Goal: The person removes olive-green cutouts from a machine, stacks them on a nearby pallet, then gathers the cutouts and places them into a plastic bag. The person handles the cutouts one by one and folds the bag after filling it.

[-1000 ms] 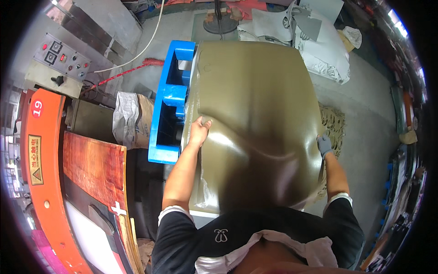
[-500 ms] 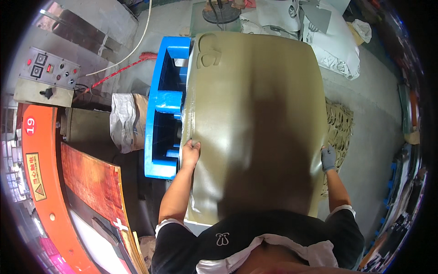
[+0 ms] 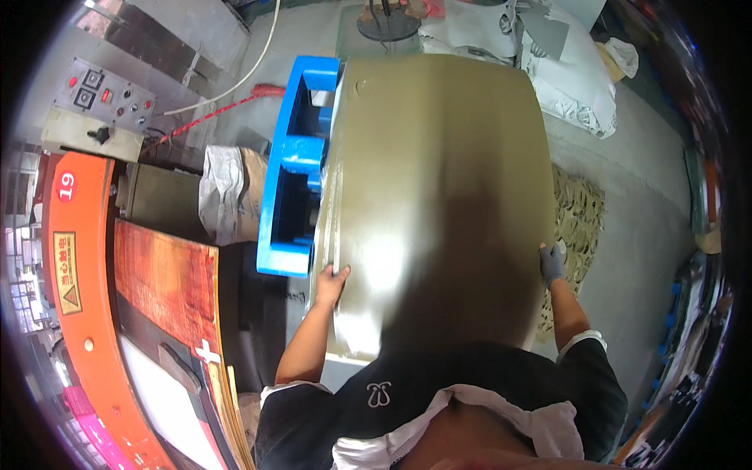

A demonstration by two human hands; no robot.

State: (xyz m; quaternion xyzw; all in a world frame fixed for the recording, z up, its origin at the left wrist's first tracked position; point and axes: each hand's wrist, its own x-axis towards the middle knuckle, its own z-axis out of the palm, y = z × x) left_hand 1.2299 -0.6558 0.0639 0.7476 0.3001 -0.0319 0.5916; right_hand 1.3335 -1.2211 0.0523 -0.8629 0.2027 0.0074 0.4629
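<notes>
A large olive-brown sheet (image 3: 384, 172), smooth and shiny, lies in front of me with my shadow across its right half. My left hand (image 3: 332, 287), bare, pinches its left edge low down. On the opposite edge, my right hand (image 3: 553, 263), in a grey glove with the thumb tip exposed, is closed on the sheet. Along the left border runs a whitish layered edge, perhaps of film or lower sheets. A faint raised outline shows near the far left corner. What lies beneath the sheet is mostly hidden.
A blue pallet (image 3: 272, 261) juts out at the left. Beyond it stand an orange machine (image 3: 92, 305), a control panel (image 3: 110, 94) and a white sack (image 3: 221, 192). Perforated olive scrap (image 3: 581, 215) lies on the right. White bags (image 3: 576, 98) sit at the far right.
The curved outlines at the sheet's far left corner have mostly smoothed out. My left hand is lower in view, and my right has shifted slightly leftward. The view has turned a little.
</notes>
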